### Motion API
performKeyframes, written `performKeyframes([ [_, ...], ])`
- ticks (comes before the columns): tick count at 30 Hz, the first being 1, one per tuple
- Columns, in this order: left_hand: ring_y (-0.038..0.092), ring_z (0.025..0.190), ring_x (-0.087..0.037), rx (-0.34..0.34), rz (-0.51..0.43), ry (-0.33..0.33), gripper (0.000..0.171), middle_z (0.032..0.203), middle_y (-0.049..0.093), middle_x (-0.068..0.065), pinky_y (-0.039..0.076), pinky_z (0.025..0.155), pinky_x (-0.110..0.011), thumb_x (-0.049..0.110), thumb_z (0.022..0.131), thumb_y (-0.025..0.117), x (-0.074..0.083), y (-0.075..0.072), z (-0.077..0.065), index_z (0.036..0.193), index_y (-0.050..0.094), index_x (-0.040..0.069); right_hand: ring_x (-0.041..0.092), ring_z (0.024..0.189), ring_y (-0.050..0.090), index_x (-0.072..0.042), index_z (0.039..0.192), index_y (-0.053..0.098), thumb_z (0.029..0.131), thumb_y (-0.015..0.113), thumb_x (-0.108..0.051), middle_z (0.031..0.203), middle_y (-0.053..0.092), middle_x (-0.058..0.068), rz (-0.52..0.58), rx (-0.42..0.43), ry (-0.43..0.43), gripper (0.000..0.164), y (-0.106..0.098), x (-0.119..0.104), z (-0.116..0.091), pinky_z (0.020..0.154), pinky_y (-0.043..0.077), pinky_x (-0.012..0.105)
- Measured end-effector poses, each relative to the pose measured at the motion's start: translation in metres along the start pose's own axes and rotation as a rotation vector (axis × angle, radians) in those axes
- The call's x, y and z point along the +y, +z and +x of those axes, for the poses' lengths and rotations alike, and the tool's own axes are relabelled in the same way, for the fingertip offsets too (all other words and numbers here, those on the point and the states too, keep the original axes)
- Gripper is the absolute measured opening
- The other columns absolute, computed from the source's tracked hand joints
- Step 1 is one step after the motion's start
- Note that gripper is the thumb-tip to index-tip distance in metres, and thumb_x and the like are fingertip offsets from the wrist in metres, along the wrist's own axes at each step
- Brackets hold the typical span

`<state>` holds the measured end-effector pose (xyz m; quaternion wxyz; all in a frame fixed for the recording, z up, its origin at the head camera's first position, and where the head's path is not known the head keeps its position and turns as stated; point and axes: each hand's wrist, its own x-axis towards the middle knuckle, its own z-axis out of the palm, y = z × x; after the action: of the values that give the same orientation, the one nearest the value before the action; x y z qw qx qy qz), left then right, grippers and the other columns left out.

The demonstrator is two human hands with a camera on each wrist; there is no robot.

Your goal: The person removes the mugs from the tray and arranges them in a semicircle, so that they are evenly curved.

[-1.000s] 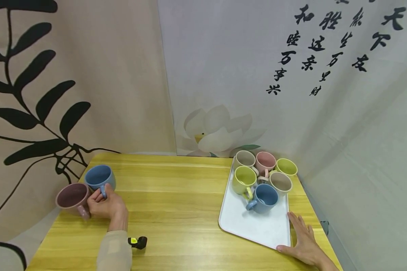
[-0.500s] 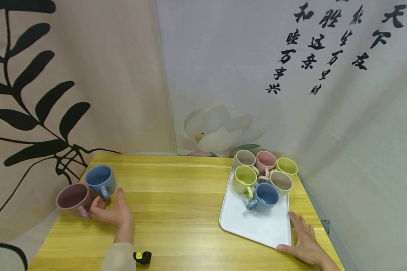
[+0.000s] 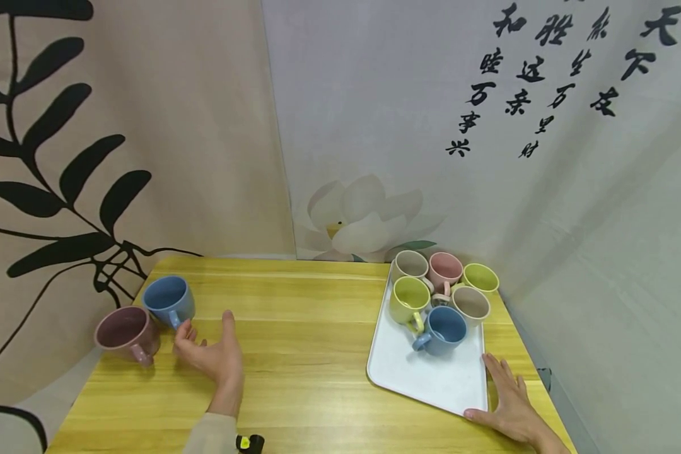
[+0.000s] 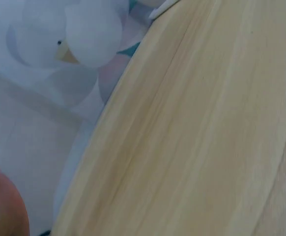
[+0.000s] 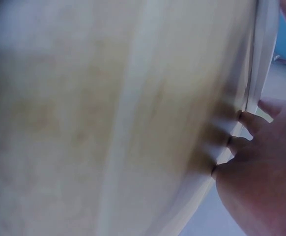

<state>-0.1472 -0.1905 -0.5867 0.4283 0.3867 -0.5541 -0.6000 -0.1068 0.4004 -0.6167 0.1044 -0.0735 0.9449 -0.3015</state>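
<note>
Fingers slightly bent and thumb raised apart, my left hand (image 3: 215, 359) is beside the handle of a blue mug (image 3: 167, 299) at the table's left; whether the fingertips touch the handle I cannot tell. It holds nothing. A mauve mug (image 3: 126, 334) stands upright just in front of that blue one. My right hand (image 3: 511, 403) rests with spread fingers at the near right corner of a white tray (image 3: 414, 384), thumb at its front edge. On the tray, a second blue mug (image 3: 445, 331), a yellow-green mug (image 3: 407, 302) and several others stand close together at the back.
A grey mug (image 3: 410, 266), a pink mug (image 3: 445, 270), a beige mug (image 3: 470, 306) and another yellow-green mug (image 3: 480, 279) crowd the tray's back. The wooden table (image 3: 295, 353) meets printed cloth walls behind. A small black device (image 3: 251, 443) sits by the left sleeve.
My left hand has let go of the blue mug's handle and drawn back to the right and toward me, its fingers loosening. The right hand and the tray have stayed put.
</note>
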Motion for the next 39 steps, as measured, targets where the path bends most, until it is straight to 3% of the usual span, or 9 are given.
performKeyframes([
  [6, 0.042, 0.151, -0.025, -0.189, -0.006, 0.085, 0.072, 0.159, 0.047, -0.005, 0.034, 0.128, -0.052, 0.027, 0.094, 0.093, 0.005, 0.012, -0.017, 0.155, 0.054, 0.02, 0.075, 0.163, 0.006, -0.002, 0.178, 0.018, 0.082, 0.097, -0.051, 0.181, 0.015, 0.042, -0.005, -0.005, 0.008, 0.133, -0.001, 0.0, 0.001, 0.123, -0.005, 0.095],
  [10, 0.04, 0.158, -0.032, -0.329, 0.015, 0.136, 0.076, 0.165, 0.046, -0.013, 0.03, 0.133, -0.061, 0.026, 0.096, 0.092, 0.005, 0.022, -0.03, 0.16, 0.052, 0.015, 0.075, 0.163, 0.006, -0.003, 0.178, 0.018, 0.082, 0.097, -0.051, 0.181, 0.015, 0.042, -0.002, -0.008, 0.009, 0.133, -0.001, 0.0, 0.001, 0.124, -0.005, 0.094],
  [18, 0.037, 0.164, -0.032, -0.589, 0.062, 0.161, 0.076, 0.171, 0.047, -0.005, 0.027, 0.138, -0.059, 0.03, 0.101, 0.088, 0.007, 0.043, -0.059, 0.166, 0.049, 0.02, 0.075, 0.163, 0.009, -0.003, 0.178, 0.019, 0.08, 0.099, -0.052, 0.181, 0.017, 0.041, -0.022, 0.002, -0.001, 0.135, 0.0, 0.001, 0.001, 0.122, 0.001, 0.096],
  [23, 0.042, 0.163, -0.032, -0.709, 0.065, 0.167, 0.075, 0.169, 0.052, -0.009, 0.032, 0.137, -0.058, 0.028, 0.1, 0.089, 0.007, 0.054, -0.088, 0.164, 0.051, 0.016, 0.075, 0.162, 0.008, -0.004, 0.179, 0.018, 0.081, 0.098, -0.051, 0.181, 0.017, 0.041, -0.011, 0.005, -0.016, 0.135, 0.0, 0.001, 0.001, 0.123, -0.001, 0.095],
  [28, 0.047, 0.161, -0.032, -0.825, 0.074, 0.167, 0.072, 0.167, 0.056, -0.01, 0.037, 0.135, -0.058, 0.027, 0.097, 0.091, 0.005, 0.063, -0.12, 0.16, 0.057, 0.018, 0.075, 0.163, 0.008, -0.004, 0.179, 0.018, 0.082, 0.098, -0.05, 0.181, 0.018, 0.041, -0.008, 0.005, -0.015, 0.134, -0.001, -0.001, 0.001, 0.122, -0.001, 0.096],
  [35, 0.058, 0.153, -0.027, -0.995, 0.035, 0.215, 0.063, 0.158, 0.066, 0.0, 0.048, 0.128, -0.055, 0.02, 0.096, 0.091, 0.003, 0.074, -0.161, 0.153, 0.064, 0.02, 0.075, 0.163, 0.008, -0.003, 0.178, 0.019, 0.081, 0.098, -0.052, 0.181, 0.017, 0.041, -0.015, 0.002, 0.002, 0.134, -0.001, 0.0, 0.001, 0.123, -0.001, 0.095],
  [39, 0.062, 0.149, -0.026, -1.085, 0.035, 0.215, 0.06, 0.154, 0.069, 0.0, 0.053, 0.124, -0.053, 0.021, 0.096, 0.091, 0.0, 0.078, -0.18, 0.15, 0.066, 0.02, 0.074, 0.163, 0.007, -0.004, 0.179, 0.018, 0.082, 0.098, -0.053, 0.182, 0.016, 0.041, -0.021, -0.005, 0.018, 0.134, 0.0, 0.001, 0.001, 0.122, 0.0, 0.095],
])
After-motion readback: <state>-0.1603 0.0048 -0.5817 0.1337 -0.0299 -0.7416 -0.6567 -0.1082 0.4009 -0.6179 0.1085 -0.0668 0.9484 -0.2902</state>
